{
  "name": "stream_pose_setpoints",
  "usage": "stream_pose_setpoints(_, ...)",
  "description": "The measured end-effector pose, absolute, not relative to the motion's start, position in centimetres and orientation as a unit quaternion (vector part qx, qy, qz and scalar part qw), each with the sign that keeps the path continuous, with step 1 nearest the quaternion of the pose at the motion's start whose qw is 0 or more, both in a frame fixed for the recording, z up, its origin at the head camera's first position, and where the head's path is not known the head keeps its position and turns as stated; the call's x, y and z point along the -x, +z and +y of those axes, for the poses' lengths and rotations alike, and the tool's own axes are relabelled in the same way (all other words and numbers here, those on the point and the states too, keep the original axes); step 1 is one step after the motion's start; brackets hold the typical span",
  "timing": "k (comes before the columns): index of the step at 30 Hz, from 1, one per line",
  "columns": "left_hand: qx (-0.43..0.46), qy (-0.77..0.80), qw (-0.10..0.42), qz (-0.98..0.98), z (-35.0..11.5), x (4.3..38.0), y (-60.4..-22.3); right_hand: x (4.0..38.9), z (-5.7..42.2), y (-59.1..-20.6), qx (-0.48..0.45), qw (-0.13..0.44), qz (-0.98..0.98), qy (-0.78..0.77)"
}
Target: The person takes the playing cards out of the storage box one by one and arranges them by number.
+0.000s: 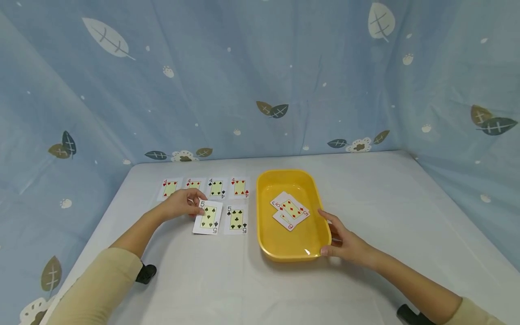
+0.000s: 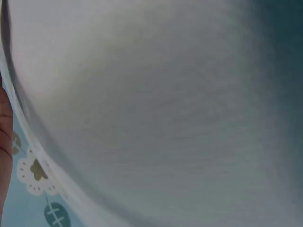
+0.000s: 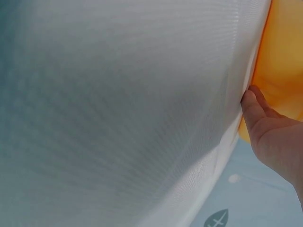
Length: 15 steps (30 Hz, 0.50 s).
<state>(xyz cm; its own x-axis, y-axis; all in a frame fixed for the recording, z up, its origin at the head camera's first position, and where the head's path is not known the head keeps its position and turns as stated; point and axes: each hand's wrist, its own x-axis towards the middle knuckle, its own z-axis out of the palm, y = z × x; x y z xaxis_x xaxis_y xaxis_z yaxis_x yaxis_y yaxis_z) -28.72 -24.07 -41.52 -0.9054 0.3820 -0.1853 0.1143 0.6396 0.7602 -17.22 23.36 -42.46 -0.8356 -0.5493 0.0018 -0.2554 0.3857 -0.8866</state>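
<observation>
My left hand pinches a five of spades card by its upper left side, low over the table. A bit of red from another card shows beneath the hand. Just right of it lies a five of clubs card. My right hand holds the right side of a yellow tray, thumb at the rim and fingers along the outer wall. Inside the tray, a five of diamonds card overlaps other cards. In the right wrist view, fingers touch the tray's orange-looking side.
A row of fours lies behind my left hand, including a black four and a red four. White cloth covers the table. A blue leaf-print curtain rises along the back and sides.
</observation>
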Motion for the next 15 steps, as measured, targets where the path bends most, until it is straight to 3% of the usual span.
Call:
stream_pose_setpoints(6, -0.148, 0.388, 0.180, 0.892, -24.02, 28.45, -42.20, 17.17, 23.38, -42.53, 0.251, 0.143, 0.817, -0.499)
stream_pose_setpoints(15, -0.149, 0.359, 0.158, 0.908, -23.61, 28.40, -42.02, 17.07, 23.33, -42.56, 0.245, 0.144, 0.820, -0.497)
